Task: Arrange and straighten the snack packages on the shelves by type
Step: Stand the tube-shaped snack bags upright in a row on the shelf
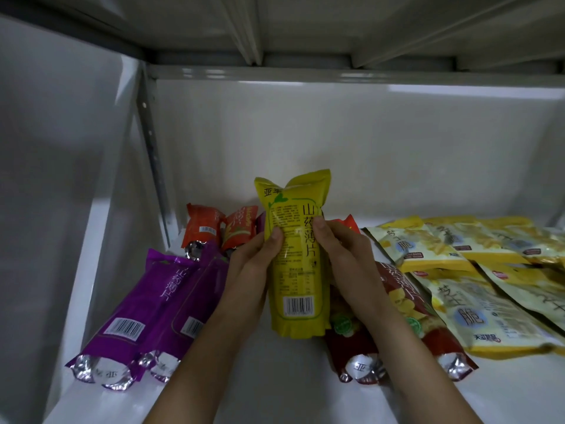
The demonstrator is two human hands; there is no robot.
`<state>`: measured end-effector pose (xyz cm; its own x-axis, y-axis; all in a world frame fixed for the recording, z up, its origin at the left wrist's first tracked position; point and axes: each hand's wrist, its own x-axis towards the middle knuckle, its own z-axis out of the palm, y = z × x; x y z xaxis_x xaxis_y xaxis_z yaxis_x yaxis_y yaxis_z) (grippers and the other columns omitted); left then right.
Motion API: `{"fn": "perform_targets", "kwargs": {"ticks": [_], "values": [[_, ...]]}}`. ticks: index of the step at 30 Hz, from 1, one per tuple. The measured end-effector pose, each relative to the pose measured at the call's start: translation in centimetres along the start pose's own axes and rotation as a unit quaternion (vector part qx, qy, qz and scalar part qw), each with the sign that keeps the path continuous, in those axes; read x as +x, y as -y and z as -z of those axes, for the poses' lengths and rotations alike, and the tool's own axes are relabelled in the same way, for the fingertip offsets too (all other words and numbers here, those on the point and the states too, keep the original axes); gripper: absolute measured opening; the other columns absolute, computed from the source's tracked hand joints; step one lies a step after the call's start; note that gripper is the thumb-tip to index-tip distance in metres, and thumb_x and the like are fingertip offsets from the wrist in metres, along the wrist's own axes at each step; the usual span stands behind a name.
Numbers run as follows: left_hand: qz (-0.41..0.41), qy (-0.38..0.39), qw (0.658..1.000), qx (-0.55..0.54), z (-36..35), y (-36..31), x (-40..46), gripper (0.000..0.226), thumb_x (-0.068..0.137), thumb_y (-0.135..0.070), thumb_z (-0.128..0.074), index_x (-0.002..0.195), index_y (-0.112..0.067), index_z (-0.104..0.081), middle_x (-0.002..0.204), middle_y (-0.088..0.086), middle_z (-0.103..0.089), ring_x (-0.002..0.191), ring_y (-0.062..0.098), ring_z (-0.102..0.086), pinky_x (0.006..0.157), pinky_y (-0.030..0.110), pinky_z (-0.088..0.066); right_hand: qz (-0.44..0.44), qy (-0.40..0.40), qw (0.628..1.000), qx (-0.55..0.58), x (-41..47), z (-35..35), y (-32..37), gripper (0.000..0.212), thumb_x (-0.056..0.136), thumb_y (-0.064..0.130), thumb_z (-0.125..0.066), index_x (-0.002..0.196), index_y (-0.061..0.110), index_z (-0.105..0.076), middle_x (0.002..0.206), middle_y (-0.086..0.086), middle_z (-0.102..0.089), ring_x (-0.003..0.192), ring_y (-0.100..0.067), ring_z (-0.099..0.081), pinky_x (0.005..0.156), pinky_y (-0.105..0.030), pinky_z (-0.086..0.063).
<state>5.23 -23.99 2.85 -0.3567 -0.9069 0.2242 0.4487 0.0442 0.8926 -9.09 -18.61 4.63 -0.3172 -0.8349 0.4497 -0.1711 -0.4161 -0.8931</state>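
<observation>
White metal shelf (pixel 275 393) under dim light carries purple, red and yellow packs. Left hand (pixel 256 249) and right hand (pixel 345 249) clamp a yellow-green pack (pixel 295 270) printed 山药薄片.

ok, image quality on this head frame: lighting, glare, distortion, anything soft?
Head view: dim and flat overall, with the left side wall in shadow. Glare streaks show on the shelf edge above and on the foil ends of the purple packs. Wide-angle bending curves the upright and shelf lines. The yellow pack held in both hands (left, right) is sharp enough to read, while the corners go soft.
</observation>
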Motion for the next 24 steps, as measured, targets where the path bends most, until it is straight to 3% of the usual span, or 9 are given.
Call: {"fn": "perform_targets", "kwargs": {"ticks": [4,7,11,15,19,24], "values": [[0.033,-0.002,0.999,-0.035,0.0,-0.3,-0.1,0.045,0.094,-0.043,-0.066,0.125,-0.011,-0.073,0.124,0.02,-0.073,0.116,0.042,-0.07,0.105,0.061,-0.051,0.038,0.004,0.999,-0.037,0.4,0.0,-0.7,0.07,0.094,0.069,-0.062,0.095,0.0,-0.072,0.09,-0.029,-0.069,0.088,-0.053,-0.065,0.081,-0.07,-0.051],[0.033,0.002,0.999,-0.038,0.0,-0.4,-0.1,0.048,0.094,-0.042,-0.06,0.128,-0.01,-0.071,0.126,0.019,-0.073,0.117,0.039,-0.07,0.105,0.059,-0.052,0.029,0.016,0.999,-0.04,0.3,0.2,-0.7,0.05,0.092,0.061,-0.067,0.096,0.013,-0.08,0.092,-0.014,-0.076,0.092,-0.041,-0.071,0.087,-0.065,-0.054],[0.023,-0.001,1.0,-0.017,0.0,-0.5,0.0,0.05,0.089,-0.04,-0.065,0.127,-0.008,-0.07,0.123,0.018,-0.074,0.114,0.037,-0.072,0.105,0.059,-0.052,-0.008,0.041,0.999,0.008,-0.1,0.1,-0.2,0.034,0.1,0.049,-0.064,0.112,0.021,-0.078,0.11,-0.003,-0.079,0.107,-0.026,-0.074,0.101,-0.059,-0.054],[0.04,0.02,0.999,-0.014,0.1,-0.3,-0.1,0.044,0.092,-0.04,-0.073,0.125,-0.011,-0.073,0.124,0.019,-0.074,0.114,0.04,-0.071,0.104,0.059,-0.053,-0.002,0.024,0.999,0.029,-0.2,0.3,0.3,0.037,0.099,0.048,-0.065,0.106,0.014,-0.077,0.105,-0.014,-0.077,0.102,-0.039,-0.073,0.094,-0.066,-0.054],[0.063,0.018,0.997,-0.04,0.0,-0.3,-0.2,0.042,0.09,-0.043,-0.068,0.12,-0.015,-0.077,0.125,0.019,-0.073,0.116,0.042,-0.07,0.105,0.061,-0.051,0.015,0.018,1.0,0.003,0.2,0.5,-0.2,0.057,0.095,0.052,-0.068,0.093,-0.005,-0.068,0.094,-0.035,-0.065,0.09,-0.055,-0.063,0.08,-0.071,-0.051],[0.033,-0.002,0.999,-0.027,0.2,-0.8,0.0,0.042,0.087,-0.039,-0.069,0.118,-0.012,-0.076,0.121,0.02,-0.074,0.111,0.04,-0.072,0.099,0.054,-0.056,-0.015,0.061,0.998,0.007,-0.1,0.4,0.0,0.049,0.099,0.051,-0.063,0.108,0.005,-0.075,0.106,-0.019,-0.076,0.103,-0.04,-0.072,0.098,-0.065,-0.052]]}}
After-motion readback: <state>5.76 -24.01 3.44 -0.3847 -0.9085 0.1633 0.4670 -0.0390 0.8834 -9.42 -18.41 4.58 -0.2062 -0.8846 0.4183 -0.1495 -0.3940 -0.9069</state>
